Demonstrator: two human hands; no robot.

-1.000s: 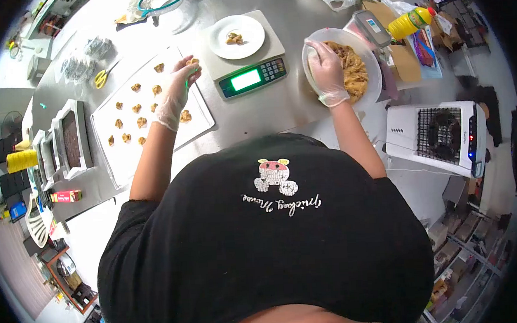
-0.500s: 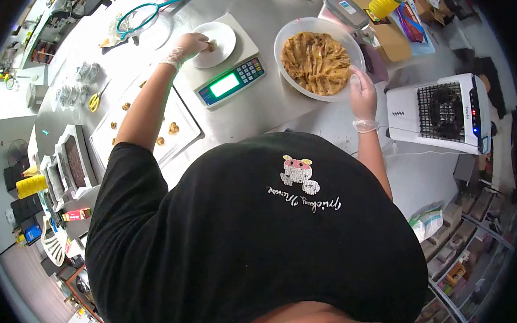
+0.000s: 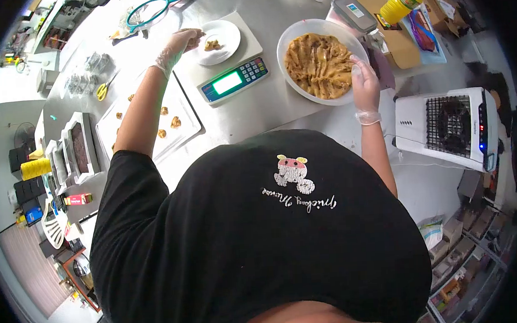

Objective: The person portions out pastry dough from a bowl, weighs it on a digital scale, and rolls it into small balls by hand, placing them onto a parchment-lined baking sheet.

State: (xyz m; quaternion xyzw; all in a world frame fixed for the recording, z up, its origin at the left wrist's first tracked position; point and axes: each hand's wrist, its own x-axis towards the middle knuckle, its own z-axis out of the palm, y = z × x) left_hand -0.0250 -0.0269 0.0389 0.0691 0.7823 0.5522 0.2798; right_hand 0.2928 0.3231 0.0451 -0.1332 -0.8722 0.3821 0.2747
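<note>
A digital scale (image 3: 234, 82) bears a white plate (image 3: 231, 36), on which a small piece of brown dough (image 3: 212, 46) lies. At the plate's left edge is my left hand (image 3: 178, 47), in a clear glove, its fingers pressed together; whatever is at the fingertips is too small to make out. My right hand (image 3: 366, 87), also gloved, holds the right rim of a round bowl (image 3: 283, 61). Brown, chunky dough (image 3: 319, 65) fills the bowl.
Left of the scale, a white tray (image 3: 176, 143) carries several small dough pieces, partly hidden by my left arm. Yellow scissors (image 3: 102, 91) and a teal-rimmed strainer (image 3: 147, 14) lie beyond. A lidded container (image 3: 353, 14) and a yellow bottle (image 3: 402, 5) stand behind the bowl.
My left hand has moved left from over the plate to its edge, leaving the dough piece in view on the plate. My right hand remains at the bowl rim. The view has shifted slightly.
</note>
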